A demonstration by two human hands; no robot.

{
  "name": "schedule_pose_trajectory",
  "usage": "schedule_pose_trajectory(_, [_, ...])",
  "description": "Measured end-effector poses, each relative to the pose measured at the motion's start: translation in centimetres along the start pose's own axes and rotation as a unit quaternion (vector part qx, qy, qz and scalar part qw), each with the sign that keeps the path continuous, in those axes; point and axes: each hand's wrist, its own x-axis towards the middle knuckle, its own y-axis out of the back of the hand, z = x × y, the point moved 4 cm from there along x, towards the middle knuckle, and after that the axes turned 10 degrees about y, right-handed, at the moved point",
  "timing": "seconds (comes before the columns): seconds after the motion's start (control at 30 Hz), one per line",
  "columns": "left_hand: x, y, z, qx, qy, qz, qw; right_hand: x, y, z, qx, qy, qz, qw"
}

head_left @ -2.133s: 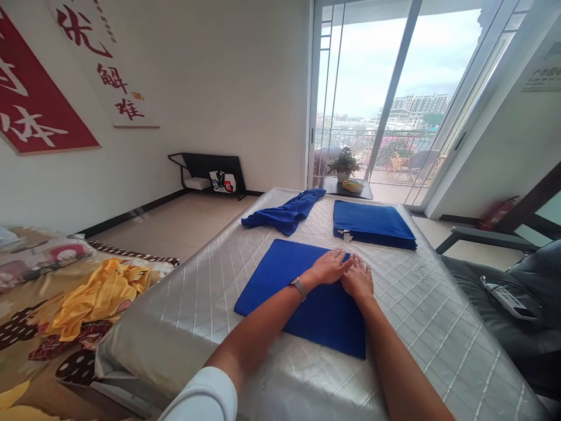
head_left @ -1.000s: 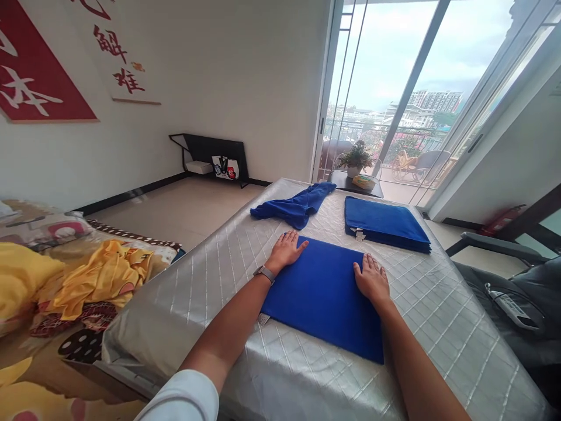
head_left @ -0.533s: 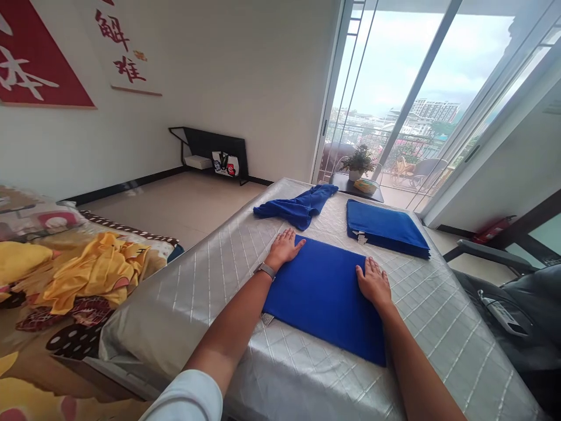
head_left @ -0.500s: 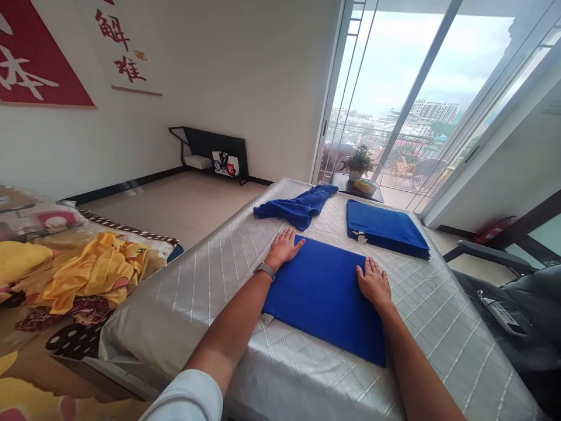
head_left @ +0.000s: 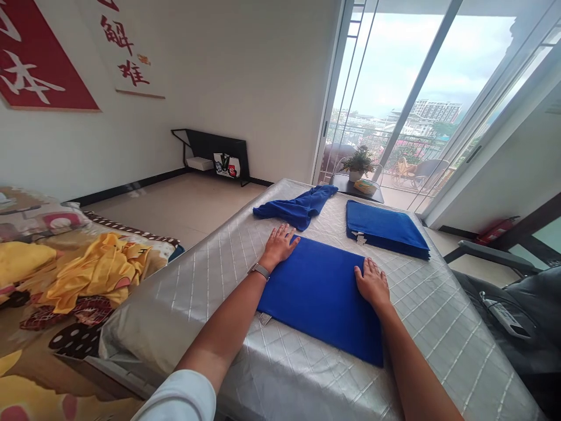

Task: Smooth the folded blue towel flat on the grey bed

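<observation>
A flat blue cloth [head_left: 324, 298], folded into a neat rectangle, lies in front of me on the silver quilted mattress [head_left: 210, 280]. My left hand [head_left: 280, 245] rests open on its far left corner, fingers stretched out. At the far right corner, my right hand [head_left: 372, 282] lies open along the edge, its thumb on the fabric. A small white tag [head_left: 265, 318] sticks out from the cloth's near left side. Beyond it lies a crumpled blue cloth [head_left: 298, 207]. To the right of that is a stack of folded blue cloths [head_left: 385, 228] with white tags.
Yellow clothing [head_left: 94, 269] lies heaped on bedding at the left. A black armchair [head_left: 526, 316] holding a white power strip [head_left: 504, 316] stands at the right. Past the mattress's far end are a potted plant [head_left: 357, 164] and a glass sliding door [head_left: 394, 88].
My left hand has shifted slightly left and away from me. The folded cloth has slid a little to the left, and my right hand has moved slightly left too.
</observation>
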Motion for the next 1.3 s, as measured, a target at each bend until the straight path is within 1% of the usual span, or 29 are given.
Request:
schedule_pose_trajectory(0.07, [0.0, -0.2, -0.1, -0.006, -0.002, -0.027, 1.0, 0.0, 0.0, 0.0, 0.003, 0.001, 0.001, 1.0])
schedule_pose_trajectory(0.13, [0.1, -0.4, -0.5, -0.009, 0.019, -0.048, 0.999, 0.0, 0.0, 0.0, 0.006, 0.0, 0.001, 1.0])
schedule_pose_trajectory(0.23, [0.2, -0.7, -1.2, -0.003, 0.045, -0.059, 0.997, -0.2, 0.1, 0.0, 0.011, 0.0, 0.001, 1.0])
schedule_pose_trajectory(0.37, [0.3, -0.5, -1.4, 0.008, 0.045, -0.034, 0.998, -0.2, 0.1, 0.0, 0.012, 0.0, 0.006, 1.0])
schedule_pose_trajectory(0.47, [0.2, -0.2, -1.2, 0.012, 0.019, -0.019, 1.0, -0.1, -0.1, 0.1, 0.013, -0.002, 0.004, 1.0])
schedule_pose_trajectory(0.53, [0.2, -0.3, -1.2, 0.013, 0.007, -0.029, 0.999, 0.0, -0.1, 0.1, 0.018, -0.003, 0.001, 1.0])
schedule_pose_trajectory(0.63, [0.3, -0.7, -1.5, 0.015, 0.023, -0.053, 0.998, 0.1, -0.1, 0.1, 0.024, -0.003, -0.002, 1.0])
schedule_pose_trajectory(0.73, [0.4, -1.0, -1.9, 0.022, 0.034, -0.055, 0.998, 0.0, 0.1, 0.1, 0.028, -0.001, -0.01, 1.0])
schedule_pose_trajectory(0.83, [0.3, -0.7, -1.9, 0.034, 0.034, -0.036, 0.998, 0.0, 0.3, 0.1, 0.028, -0.001, -0.011, 1.0])
schedule_pose_trajectory(0.93, [0.1, 0.3, -1.3, 0.047, 0.017, 0.003, 0.999, -0.1, 0.4, 0.2, 0.021, 0.004, -0.009, 1.0])
schedule_pose_trajectory(1.03, [-0.6, 1.5, 0.5, 0.057, -0.034, 0.024, 0.997, -0.1, 0.4, 0.3, 0.019, 0.01, -0.011, 1.0])
schedule_pose_trajectory(1.1, [-1.7, 1.7, 2.7, 0.051, -0.09, 0.009, 0.995, -0.2, 0.5, 0.2, 0.023, 0.01, -0.008, 1.0])
schedule_pose_trajectory(1.17, [-3.2, 1.6, 5.9, 0.034, -0.165, -0.016, 0.986, -0.3, 0.5, 0.2, 0.028, 0.009, -0.002, 1.0])
schedule_pose_trajectory(1.23, [-5.1, 1.1, 9.7, 0.017, -0.245, -0.031, 0.969, -0.4, 0.5, 0.1, 0.031, 0.007, 0.003, 0.999])
schedule_pose_trajectory(1.3, [-6.5, 0.5, 13.6, 0.01, -0.297, -0.03, 0.954, -0.5, 0.5, 0.0, 0.029, 0.006, 0.007, 1.0])
